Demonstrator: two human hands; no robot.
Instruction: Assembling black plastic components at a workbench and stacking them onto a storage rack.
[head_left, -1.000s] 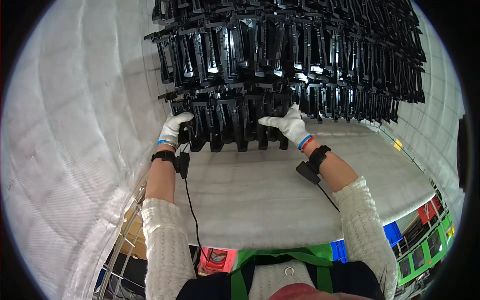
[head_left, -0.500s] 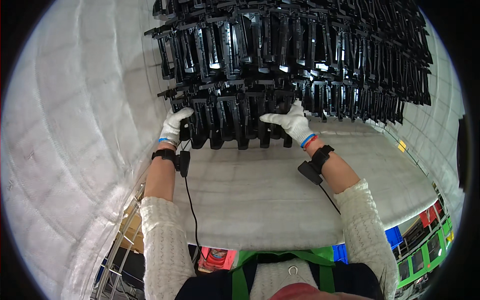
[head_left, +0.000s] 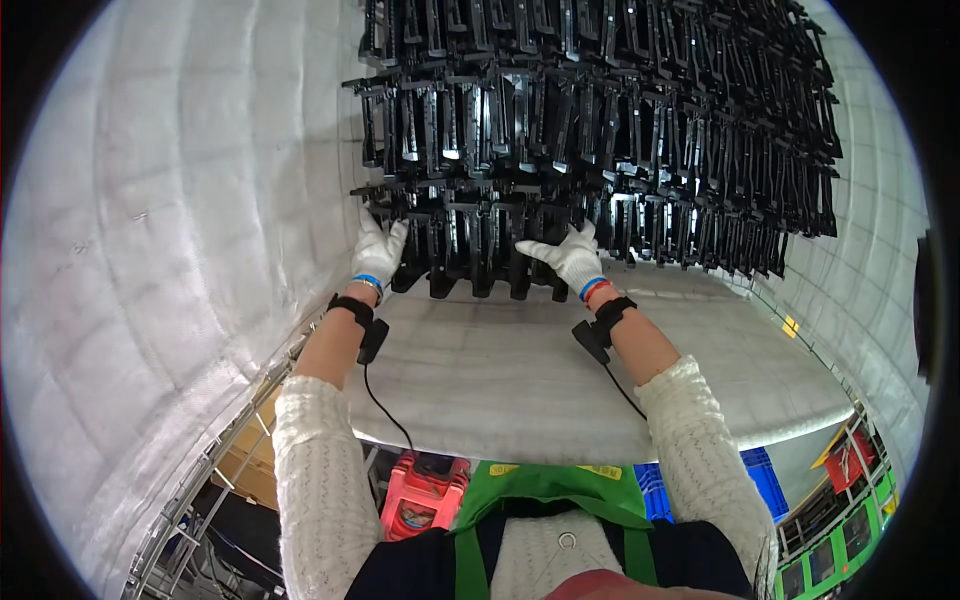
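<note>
Overhead, stacked black plastic parts (head_left: pixel 600 130), white padded surface (head_left: pixel 520 380), quilted liner walls (head_left: pixel 180 220)

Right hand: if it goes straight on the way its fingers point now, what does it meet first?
The right hand already rests against the lowest row of black plastic parts. Its fingers point up and left, so it would probably press further into that same stack; depth is unclear.

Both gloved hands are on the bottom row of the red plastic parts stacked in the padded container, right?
Not quite: the plastic parts are black, not red. The head view shows the left hand and right hand, both in white gloves, on the bottom row of the stack in the padded container.
</note>
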